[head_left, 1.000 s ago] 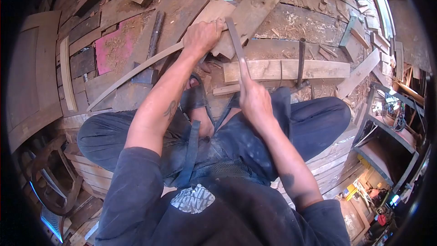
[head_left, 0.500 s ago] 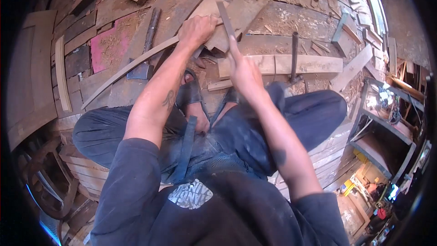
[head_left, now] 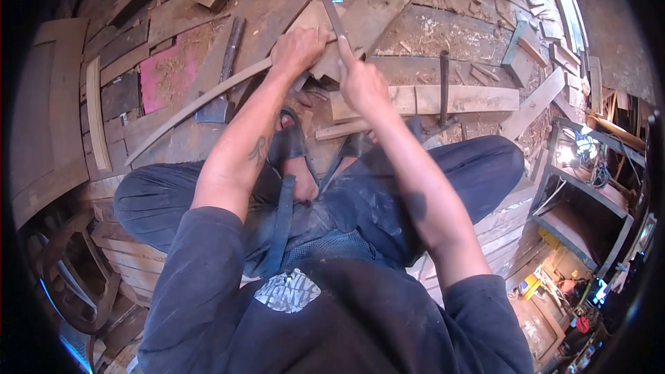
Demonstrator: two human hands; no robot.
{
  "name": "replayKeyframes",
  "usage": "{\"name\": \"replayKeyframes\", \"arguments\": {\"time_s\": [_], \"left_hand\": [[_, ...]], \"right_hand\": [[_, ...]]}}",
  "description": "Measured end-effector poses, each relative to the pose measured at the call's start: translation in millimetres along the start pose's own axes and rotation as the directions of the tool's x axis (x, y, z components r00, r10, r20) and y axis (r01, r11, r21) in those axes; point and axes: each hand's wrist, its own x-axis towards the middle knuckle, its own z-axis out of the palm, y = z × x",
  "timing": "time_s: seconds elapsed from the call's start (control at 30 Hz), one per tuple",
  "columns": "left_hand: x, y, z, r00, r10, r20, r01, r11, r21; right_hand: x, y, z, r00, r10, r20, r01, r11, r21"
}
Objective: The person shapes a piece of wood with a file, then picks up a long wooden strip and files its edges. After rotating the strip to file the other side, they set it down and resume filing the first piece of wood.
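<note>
My left hand (head_left: pixel 298 50) is closed around the upper end of a long, thin curved wood strip (head_left: pixel 201 102), which runs down to the lower left. In my right hand (head_left: pixel 364 86) is a flat, narrow dark tool, like a file (head_left: pixel 332 16), its far end pointing up and away. The index finger lies stretched along it. The file crosses close beside the strip's end, just right of my left hand. Beneath both lie flat boards (head_left: pixel 377 10). My right palm hides the file's near end.
A hammer (head_left: pixel 445 86) stands head down at the right, by a pale curved board (head_left: pixel 478 99). An axe-like tool (head_left: pixel 215 109) lies at the left. Wood offcuts (head_left: pixel 526 52) and shavings are scattered about. My sandalled feet (head_left: pixel 294 159) are below my hands.
My right hand and the file have moved up and slightly left, away from my body. My left hand still holds the strip in nearly the same place.
</note>
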Motion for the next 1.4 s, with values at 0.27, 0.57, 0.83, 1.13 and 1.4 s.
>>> {"name": "replayKeyframes", "arguments": {"time_s": [0.27,0.57,0.83,1.13,1.4], "left_hand": [[-3.4,-0.6,-5.6,0.999,-0.014,0.05,0.016,0.999,-0.036],[12.8,-18.8,16.1,0.993,0.096,0.075,-0.096,0.995,-0.006],[11.3,-12.5,5.1,0.994,0.08,0.073,-0.079,0.997,-0.018],[10.9,-18.6,14.2,0.977,0.179,0.111,-0.186,0.981,0.054],[12.0,-19.3,12.2,0.98,0.194,0.055,-0.196,0.979,0.048]], "right_hand": [[-44.7,19.6,-49.1,0.993,0.012,-0.121,0.012,0.981,0.195],[-94.6,19.1,3.2,0.999,-0.014,0.038,0.012,0.999,0.042],[-29.0,7.4,0.8,0.998,-0.025,-0.055,0.03,0.995,0.096],[-57.3,24.7,10.2,0.999,-0.045,-0.009,0.046,0.991,0.124],[-73.8,27.8,-3.0,0.998,-0.018,0.065,0.008,0.99,0.143]]}}
